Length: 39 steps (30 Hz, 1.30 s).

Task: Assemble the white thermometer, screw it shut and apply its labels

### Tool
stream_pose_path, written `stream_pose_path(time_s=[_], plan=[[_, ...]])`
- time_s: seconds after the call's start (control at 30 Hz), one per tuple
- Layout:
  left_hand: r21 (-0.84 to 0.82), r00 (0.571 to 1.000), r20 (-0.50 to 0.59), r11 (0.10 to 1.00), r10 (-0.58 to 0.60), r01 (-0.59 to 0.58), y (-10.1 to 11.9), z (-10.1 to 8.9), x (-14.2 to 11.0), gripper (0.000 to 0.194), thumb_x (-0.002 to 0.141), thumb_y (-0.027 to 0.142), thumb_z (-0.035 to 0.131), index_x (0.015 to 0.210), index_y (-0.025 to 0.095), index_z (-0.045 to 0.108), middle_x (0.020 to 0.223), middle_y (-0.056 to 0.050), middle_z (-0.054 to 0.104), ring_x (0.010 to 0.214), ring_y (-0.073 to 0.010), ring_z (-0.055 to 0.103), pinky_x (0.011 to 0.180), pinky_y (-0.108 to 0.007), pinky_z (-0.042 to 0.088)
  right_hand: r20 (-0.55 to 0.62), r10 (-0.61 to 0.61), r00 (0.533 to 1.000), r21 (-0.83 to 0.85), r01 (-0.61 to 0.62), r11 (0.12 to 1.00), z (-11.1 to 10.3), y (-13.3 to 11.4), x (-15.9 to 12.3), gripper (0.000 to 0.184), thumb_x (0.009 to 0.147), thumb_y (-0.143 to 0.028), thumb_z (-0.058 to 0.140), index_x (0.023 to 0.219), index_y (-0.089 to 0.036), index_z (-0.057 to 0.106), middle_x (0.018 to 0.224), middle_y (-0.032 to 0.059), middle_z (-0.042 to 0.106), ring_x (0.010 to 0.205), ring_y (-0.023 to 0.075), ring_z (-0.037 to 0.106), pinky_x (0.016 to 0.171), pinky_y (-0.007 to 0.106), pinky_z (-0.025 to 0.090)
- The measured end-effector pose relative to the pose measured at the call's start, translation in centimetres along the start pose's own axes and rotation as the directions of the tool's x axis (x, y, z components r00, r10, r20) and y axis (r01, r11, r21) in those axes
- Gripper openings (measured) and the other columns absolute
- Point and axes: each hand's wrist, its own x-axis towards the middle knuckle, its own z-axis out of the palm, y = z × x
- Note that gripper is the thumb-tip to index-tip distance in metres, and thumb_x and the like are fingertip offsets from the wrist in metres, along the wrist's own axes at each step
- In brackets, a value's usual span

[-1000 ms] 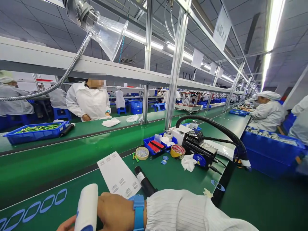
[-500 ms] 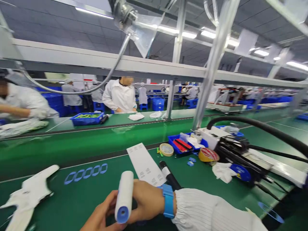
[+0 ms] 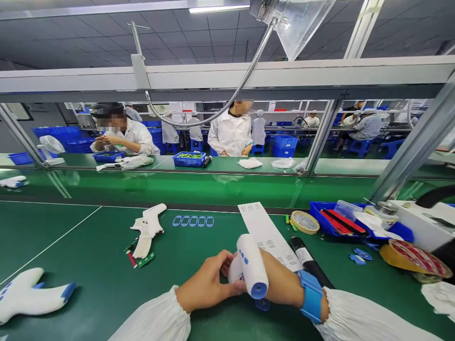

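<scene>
Both hands hold a white infrared thermometer gun [image 3: 251,265] with a blue round end and small blue buttons along its side. My left hand [image 3: 209,282] grips its lower part from the left, fingers closed round it. Behind the barrel is my right hand [image 3: 275,279], closed on the gun from the right; its fingers are mostly hidden. Under the gun lies a small blue piece [image 3: 262,304] on the green table. Just beyond the hands are a white printed sheet [image 3: 263,227] and a black cylindrical tool [image 3: 311,263] with a white label.
Another thermometer gun [image 3: 31,293] lies at left. An opened white shell [image 3: 147,229] with a green circuit board [image 3: 146,260] and several blue oval frames [image 3: 193,221] lie farther back. At right are a tape roll [image 3: 304,222], a blue tray [image 3: 320,222] and red-and-white tape [image 3: 415,255]. Co-workers sit opposite.
My view has swung left and levelled, bringing the left side of the table into sight. The thermometer gun has turned, so its side buttons now show. Both hands keep hold of it.
</scene>
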Motion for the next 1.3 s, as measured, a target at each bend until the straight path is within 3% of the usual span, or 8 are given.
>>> stream_pose_path(time_s=[0.37, 0.5, 0.6, 0.73, 0.97, 1.17, 1.23, 1.3], plan=[[0.048, 1.000, -0.021, 0.999, -0.012, 0.013, -0.6, -0.2, 0.0, 0.036, 0.073, 0.032, 0.069, 0.102, 0.017, 0.052, 0.097, -0.006, 0.062, 0.084, -0.0208, 0.054, 0.078, -0.033, 0.041, 0.163, 0.100, 0.982, -0.001, -0.101, 0.995, -1.4, 0.2, 0.0, 0.040, 0.078, -0.046, 0.065, 0.106, -0.018, 0.062, 0.097, 0.0075, 0.062, 0.088, 0.0237, 0.059, 0.083, 0.037, 0.049], [0.174, 0.974, -0.221, 0.980, -0.055, 0.095, -0.8, -0.2, 0.3, 0.033, 0.074, 0.030, 0.067, 0.098, 0.018, 0.050, 0.090, -0.003, 0.060, 0.078, -0.0200, 0.054, 0.071, -0.032, 0.041, 0.018, 0.267, 0.964, -0.001, -0.267, 0.964, -2.8, -0.6, -2.1, 0.084, 0.074, -0.055, 0.065, 0.143, -0.024, 0.027, 0.131, 0.0102, 0.046, 0.111, 0.0273, 0.051, 0.094, 0.040, 0.045], [0.260, 0.941, -0.334, 0.955, -0.053, 0.145, -1.0, 0.0, 0.5, 0.029, 0.074, 0.027, 0.067, 0.093, 0.019, 0.047, 0.088, -0.003, 0.055, 0.078, -0.0212, 0.051, 0.069, -0.033, 0.038, -0.109, 0.366, 0.924, -0.059, -0.374, 0.926, -2.9, -1.2, -2.8, 0.084, 0.081, -0.066, 0.048, 0.146, -0.031, 0.007, 0.140, 0.0056, 0.039, 0.110, 0.0264, 0.053, 0.092, 0.041, 0.048], [0.288, 0.922, -0.385, 0.943, -0.044, 0.166, -1.2, 0.2, 0.4, 0.029, 0.072, 0.022, 0.068, 0.092, 0.018, 0.047, 0.089, -0.004, 0.053, 0.081, -0.0230, 0.050, 0.071, -0.036, 0.039, -0.161, 0.259, 0.952, -0.304, -0.297, 0.905, -2.3, -1.2, -1.6, 0.060, 0.091, -0.057, 0.032, 0.144, -0.029, 0.023, 0.141, 0.0036, 0.041, 0.120, 0.0277, 0.047, 0.097, 0.044, 0.043], [0.114, 0.877, -0.480, 0.993, 0.031, 0.027, -0.3, -0.4, 0.1, 0.038, 0.083, 0.040, 0.057, 0.115, 0.021, 0.048, 0.113, -0.008, 0.054, 0.107, -0.0249, 0.049, 0.095, -0.038, 0.039, -0.234, 0.108, 0.966, -0.476, -0.211, 0.854, -4.6, -1.6, 0.9, 0.053, 0.093, -0.053, 0.036, 0.139, -0.028, 0.034, 0.116, 0.0036, 0.062, 0.056, 0.0174, 0.059, 0.059, 0.034, 0.051], [-0.111, 0.770, -0.624, 0.990, -0.138, 0.087, -1.4, -2.3, 0.8, 0.032, 0.089, 0.044, 0.041, 0.106, 0.020, 0.052, 0.122, -0.011, 0.044, 0.114, -0.0261, 0.045, 0.097, -0.040, 0.038, -0.253, -0.011, 0.967, -0.591, -0.145, 0.793, -6.2, -2.9, 1.7, 0.046, 0.094, -0.050, 0.038, 0.134, -0.029, 0.043, 0.114, 0.0019, 0.063, 0.081, 0.0210, 0.064, 0.066, 0.032, 0.053], [-0.159, 0.761, -0.622, 0.981, -0.185, 0.109, -1.7, -2.7, 1.0, 0.031, 0.089, 0.044, 0.040, 0.102, 0.020, 0.054, 0.117, -0.012, 0.046, 0.113, -0.0270, 0.045, 0.098, -0.042, 0.036, -0.332, -0.080, 0.940, -0.581, -0.137, 0.802, -6.4, -2.9, 1.7, 0.045, 0.094, -0.050, 0.041, 0.133, -0.029, 0.044, 0.116, 0.0028, 0.061, 0.085, 0.0223, 0.064, 0.066, 0.031, 0.053], [-0.198, 0.759, -0.615, 0.974, -0.213, 0.113, -1.7, -2.8, 1.0, 0.030, 0.090, 0.043, 0.039, 0.100, 0.020, 0.055, 0.116, -0.011, 0.047, 0.115, -0.0268, 0.044, 0.100, -0.042, 0.035, -0.504, -0.224, 0.834, -0.581, -0.135, 0.803, -6.2, -2.5, 1.5, 0.047, 0.095, -0.046, 0.042, 0.137, -0.027, 0.038, 0.122, 0.0068, 0.056, 0.091, 0.0242, 0.062, 0.068, 0.033, 0.053]])
